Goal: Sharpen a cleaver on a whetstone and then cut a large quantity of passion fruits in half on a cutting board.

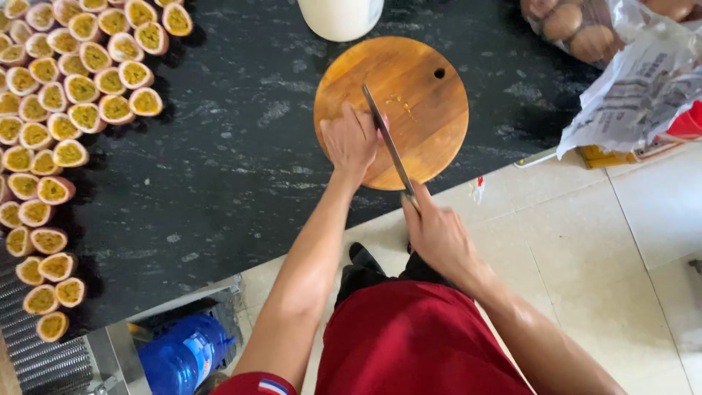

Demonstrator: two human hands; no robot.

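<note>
On the cutting board (pixel 424 88), right hand (pixel 437 232) grips knife (pixel 387 140).

I am looking down at a food-prep kitchen: a dark speckled stone counter (pixel 234 168) carries a round wooden cutting board (pixel 417 95), rows of halved passion fruit (pixel 66 95) fill its left side, and pale floor tiles (pixel 621 241) run alongside.
</note>
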